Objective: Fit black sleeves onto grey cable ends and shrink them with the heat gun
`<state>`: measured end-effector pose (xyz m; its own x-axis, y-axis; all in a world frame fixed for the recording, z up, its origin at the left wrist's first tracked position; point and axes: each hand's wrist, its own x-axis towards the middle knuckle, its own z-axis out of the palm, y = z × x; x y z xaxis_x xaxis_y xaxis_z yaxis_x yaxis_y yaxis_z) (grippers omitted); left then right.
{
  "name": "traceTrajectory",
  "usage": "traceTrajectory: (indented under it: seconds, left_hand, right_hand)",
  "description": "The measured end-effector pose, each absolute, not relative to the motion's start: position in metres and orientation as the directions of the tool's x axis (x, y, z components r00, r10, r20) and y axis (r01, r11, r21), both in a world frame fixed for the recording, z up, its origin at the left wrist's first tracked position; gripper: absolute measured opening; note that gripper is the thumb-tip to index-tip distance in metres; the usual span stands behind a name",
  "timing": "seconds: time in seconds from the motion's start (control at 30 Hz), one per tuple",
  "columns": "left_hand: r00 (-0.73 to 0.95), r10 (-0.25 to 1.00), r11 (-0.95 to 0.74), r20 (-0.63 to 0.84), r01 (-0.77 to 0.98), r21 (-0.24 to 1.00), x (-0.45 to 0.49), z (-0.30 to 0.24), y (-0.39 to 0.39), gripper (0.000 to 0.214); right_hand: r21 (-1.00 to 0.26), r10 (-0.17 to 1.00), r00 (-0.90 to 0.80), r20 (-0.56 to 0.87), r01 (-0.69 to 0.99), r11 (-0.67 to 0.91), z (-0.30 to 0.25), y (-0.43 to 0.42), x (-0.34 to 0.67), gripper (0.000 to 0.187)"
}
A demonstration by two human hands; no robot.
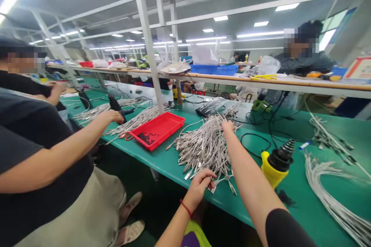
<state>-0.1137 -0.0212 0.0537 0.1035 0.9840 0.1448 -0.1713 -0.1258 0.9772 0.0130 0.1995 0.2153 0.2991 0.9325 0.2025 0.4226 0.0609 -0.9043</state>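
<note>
The cable pile (201,142) lies between curled left hand (201,183) and right hand (228,127), both grips unclear

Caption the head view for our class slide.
Left hand and right hand at a cable heap beside a red tray.

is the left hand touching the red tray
Apart: the head view shows a stretch of green tabletop between the left hand and the red tray.

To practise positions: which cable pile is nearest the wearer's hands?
The gray pile right of the red tray: left hand and right hand are at it; others lie far right or left of the tray.
</note>
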Motion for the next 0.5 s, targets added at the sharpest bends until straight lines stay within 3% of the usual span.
traceTrajectory:
  seconds: [0.17, 0.23, 0.37, 0.43, 0.5]
  left_hand:
    - [0.191, 0.979, -0.055, 0.070, -0.081, 0.995, -0.109, 0.040, 0.004, 0.038]
    - [0.163, 0.985, -0.043, 0.056, -0.078, 0.996, -0.112, 0.031, 0.001, 0.036]
    - [0.115, 0.992, -0.039, 0.051, -0.102, 0.994, -0.121, 0.022, -0.019, 0.026]
    - [0.045, 0.996, -0.066, 0.073, -0.149, 0.987, -0.121, 0.026, -0.041, 0.026]
    - [0.018, 0.997, -0.067, 0.071, -0.162, 0.984, -0.115, 0.038, -0.066, 0.035]
  right_hand:
    - [-0.869, 0.917, 0.216, 0.335, 0.447, 0.213, 0.161, 0.136, 0.043, 0.033]
    - [-0.828, 0.907, 0.136, 0.398, 0.479, 0.291, 0.121, 0.072, 0.058, 0.022]
    - [-0.707, 0.873, -0.063, 0.484, 0.560, 0.432, 0.053, -0.067, 0.108, 0.025]
    - [-0.664, 0.880, -0.054, 0.472, 0.635, 0.395, 0.040, -0.107, 0.162, 0.023]
    - [-0.638, 0.892, 0.086, 0.443, 0.729, 0.246, 0.041, -0.111, 0.231, 0.027]
